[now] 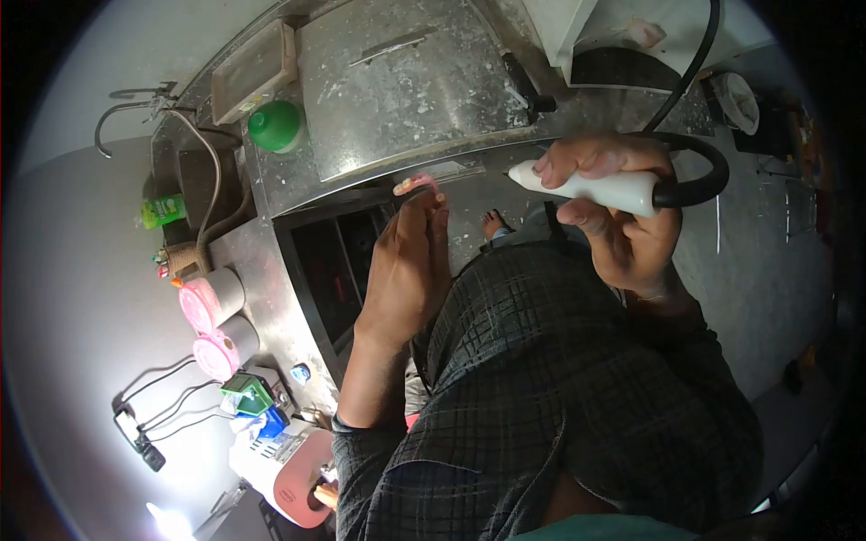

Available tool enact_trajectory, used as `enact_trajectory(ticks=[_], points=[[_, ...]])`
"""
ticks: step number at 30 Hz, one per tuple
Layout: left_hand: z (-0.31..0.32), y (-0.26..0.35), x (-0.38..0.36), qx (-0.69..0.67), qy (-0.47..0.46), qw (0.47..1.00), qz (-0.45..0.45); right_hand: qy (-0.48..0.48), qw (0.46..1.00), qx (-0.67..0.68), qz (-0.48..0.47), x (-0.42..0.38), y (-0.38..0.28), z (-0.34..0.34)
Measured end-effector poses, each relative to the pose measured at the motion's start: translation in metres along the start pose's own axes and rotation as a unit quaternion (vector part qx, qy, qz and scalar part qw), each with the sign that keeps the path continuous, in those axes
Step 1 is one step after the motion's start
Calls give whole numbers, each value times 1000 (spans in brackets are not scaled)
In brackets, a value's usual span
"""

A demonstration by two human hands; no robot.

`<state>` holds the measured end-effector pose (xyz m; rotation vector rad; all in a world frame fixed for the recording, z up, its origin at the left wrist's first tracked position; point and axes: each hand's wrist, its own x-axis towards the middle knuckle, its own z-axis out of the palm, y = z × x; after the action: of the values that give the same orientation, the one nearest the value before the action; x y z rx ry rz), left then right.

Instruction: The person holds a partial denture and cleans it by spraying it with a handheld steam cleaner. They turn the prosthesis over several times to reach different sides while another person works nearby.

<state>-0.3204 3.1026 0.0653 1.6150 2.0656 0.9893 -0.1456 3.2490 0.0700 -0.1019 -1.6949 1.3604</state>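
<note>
My left hand (401, 270) is closed on a pink partial denture (417, 183) with pale teeth, pinched at the fingertips. Part of the denture is hidden behind the fingers. To the right, my right hand (636, 239) wraps around a white dental handpiece (613, 191), its narrow tip pointing left toward the denture. A gap separates tip and denture. A thick black hose (717, 176) leaves the back of the handpiece and loops upward. Too little shows at the tip to tell which bur, if any, is fitted.
Ahead lies a dusty metal worktop (397, 81), with a green bowl (274, 126) and a tray (253, 72) left of it. Two pink-lidded tubs (198, 305), a sink hose (212, 180) and a pink-and-white machine (302, 478) line the left side. Another person's hand (327, 496) shows by the machine.
</note>
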Motion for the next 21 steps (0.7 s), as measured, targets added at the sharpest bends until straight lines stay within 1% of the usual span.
enact_trajectory(ticks=[2, 4, 9, 11, 12, 13, 15, 16, 19, 21], points=[[-3, -1, 3, 28, -10, 1000, 1, -7, 997, -39, -68, 0, 5, -1], [-7, 0, 7, 36, -9, 999, 19, -5, 997, -31, -71, -1, 6, -1], [-11, 0, 12, 78, -45, 996, 12, 9, 997, -26, -67, -5, 6, 4], [-12, -1, 16, 90, -57, 994, 13, 8, 998, 32, -60, -10, 8, 6], [-11, -3, 18, 107, -59, 991, 52, -14, 996, 5, -83, -9, 8, 3], [-11, -4, 19, 122, -61, 986, 91, -8, 997, 4, -82, -10, 8, 3], [-11, -4, 23, 137, -80, 982, 98, -4, 995, 17, -102, -10, 8, 6], [-11, -4, 25, 151, -93, 979, 103, 13, 992, 92, -89, -11, 8, 11], [-12, 0, 30, 163, -110, 975, 102, -1, 992, 91, -86, -14, 14, 10], [-12, 1, 33, 169, -112, 973, 111, 9, 993, 75, -93, -12, 12, 12]])
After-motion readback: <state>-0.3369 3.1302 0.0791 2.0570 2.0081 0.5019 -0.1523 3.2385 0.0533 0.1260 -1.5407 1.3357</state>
